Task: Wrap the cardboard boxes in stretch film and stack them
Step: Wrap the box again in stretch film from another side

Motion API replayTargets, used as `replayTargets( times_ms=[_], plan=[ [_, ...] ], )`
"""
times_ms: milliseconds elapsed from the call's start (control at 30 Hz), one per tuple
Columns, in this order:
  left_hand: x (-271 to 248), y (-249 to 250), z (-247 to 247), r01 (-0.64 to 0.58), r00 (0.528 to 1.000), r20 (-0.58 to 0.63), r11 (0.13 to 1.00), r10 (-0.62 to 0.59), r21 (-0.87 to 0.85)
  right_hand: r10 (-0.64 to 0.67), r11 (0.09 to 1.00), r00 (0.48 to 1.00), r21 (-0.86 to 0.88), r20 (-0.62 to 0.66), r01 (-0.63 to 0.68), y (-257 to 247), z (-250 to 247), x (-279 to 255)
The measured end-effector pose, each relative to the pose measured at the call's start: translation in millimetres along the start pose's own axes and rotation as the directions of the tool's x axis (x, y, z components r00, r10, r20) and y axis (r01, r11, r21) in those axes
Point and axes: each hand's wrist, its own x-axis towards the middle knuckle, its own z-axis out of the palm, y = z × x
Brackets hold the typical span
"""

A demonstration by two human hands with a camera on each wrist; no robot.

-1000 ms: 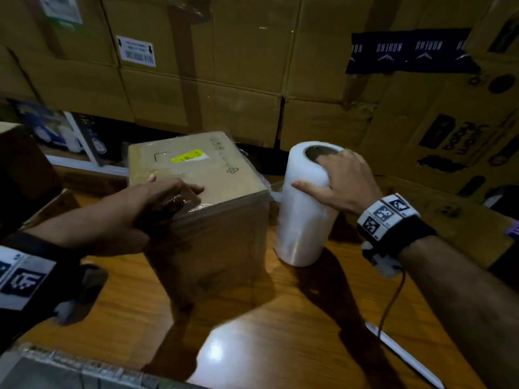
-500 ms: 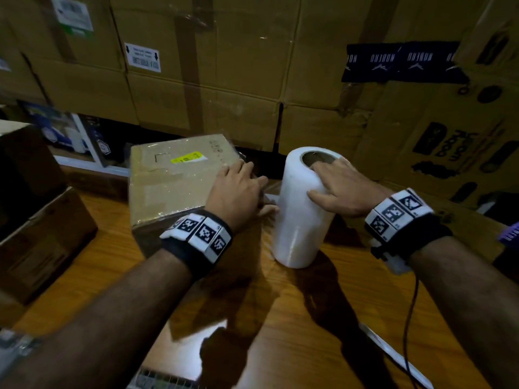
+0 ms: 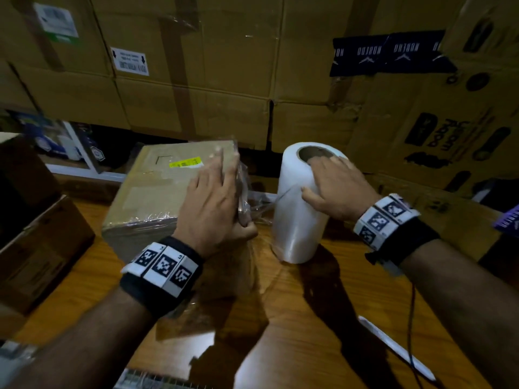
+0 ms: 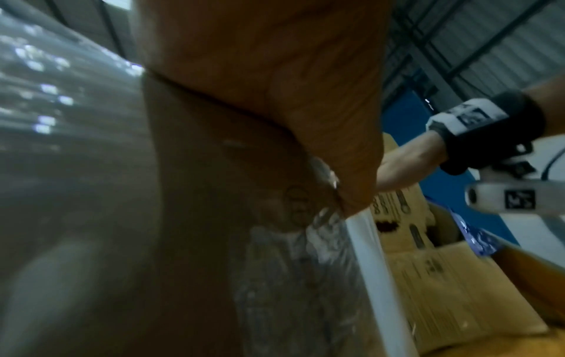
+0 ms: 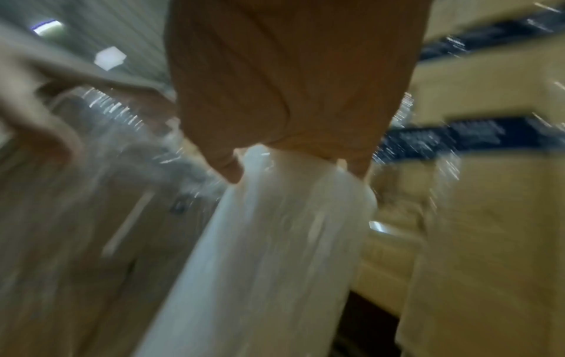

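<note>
A cardboard box point(image 3: 157, 186) with a yellow label, covered in clear film, sits tilted on the wooden table point(image 3: 309, 318). My left hand point(image 3: 224, 192) lies along its right top edge with straight fingers, the thumb down at the side against bunched film point(image 3: 261, 204) that runs to the roll. The white stretch film roll point(image 3: 297, 220) stands upright just right of the box. My right hand point(image 3: 317, 178) grips its top, fingers over the core rim, thumb on the side. The left wrist view shows my palm point(image 4: 275, 84) against the box point(image 4: 198, 217). The right wrist view is blurred, with the roll point(image 5: 275, 241) below my hand point(image 5: 290, 84).
A wall of large cardboard cartons point(image 3: 224, 80) rises close behind the table. Brown boxes point(image 3: 36, 248) stand at the left edge. A white strip point(image 3: 393, 346) and a dark cable point(image 3: 411, 318) lie at the front right. Bare wood shows in front of the box and roll.
My left hand has moved from the box's near left corner to its right edge beside the roll. The box now stands tilted. My right hand has stayed on the roll's top.
</note>
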Motion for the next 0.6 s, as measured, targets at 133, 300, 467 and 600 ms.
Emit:
replayTargets(
  times_ms=[133, 300, 467, 600],
  plan=[
    [-6.2, -3.4, -0.9, -0.019, 0.999, 0.035, 1.0, 0.019, -0.006, 0.146, 0.977, 0.989, -0.154, -0.01, -0.146, -23.8, 0.9, 11.9],
    [-9.8, -15.3, -0.4, -0.038, 0.999, 0.039, 0.999, 0.037, 0.014, 0.061, 0.996, 0.998, 0.067, -0.012, -0.06, -1.3, 2.7, 10.3],
    [-8.6, -18.8, -9.0, -0.046, 0.989, 0.143, 0.998, 0.038, 0.054, 0.02, 0.999, 0.999, -0.044, -0.045, -0.022, 16.7, 3.8, 0.0],
    [-15.6, -31.7, -17.5, -0.103, 0.981, 0.168, 0.995, 0.099, 0.015, 0.045, 0.991, 0.998, -0.124, -0.054, -0.052, 11.6, 2.2, 0.2]
  ],
)
